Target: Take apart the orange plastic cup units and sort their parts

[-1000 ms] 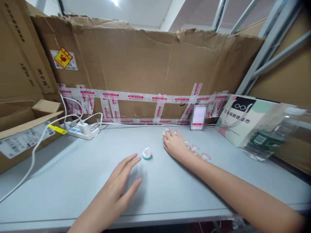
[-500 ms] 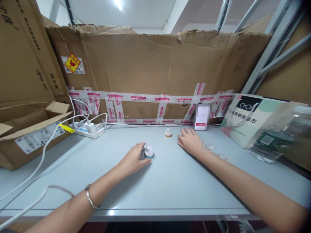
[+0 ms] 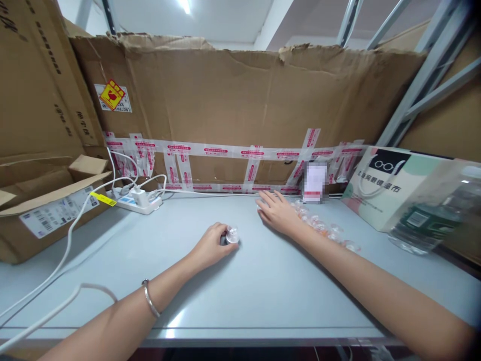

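My left hand (image 3: 214, 244) rests low over the table, thumb and fingers closed round the sides of a small clear plastic piece (image 3: 232, 234) with a rounded top. Its base is partly covered by my fingers. Farther back, my right hand (image 3: 277, 211) lies palm down with its fingers stretched out and a little apart. Whatever is beneath that palm is hidden. Just right of it, several small clear plastic pieces (image 3: 334, 230) lie in a loose row, some with orange showing, partly behind my right forearm.
A blurred-out phone (image 3: 314, 183) leans at the back. Right of it stand a printed box (image 3: 379, 188) and a water bottle (image 3: 421, 228). A power strip (image 3: 145, 204) with white cables and an open carton (image 3: 63, 205) are at left. Tall cardboard (image 3: 225, 110) walls the back.
My left fingers have closed in on the clear piece. My right hand has slid left, covering the spot of the orange-based piece and uncovering more of the clear pieces.
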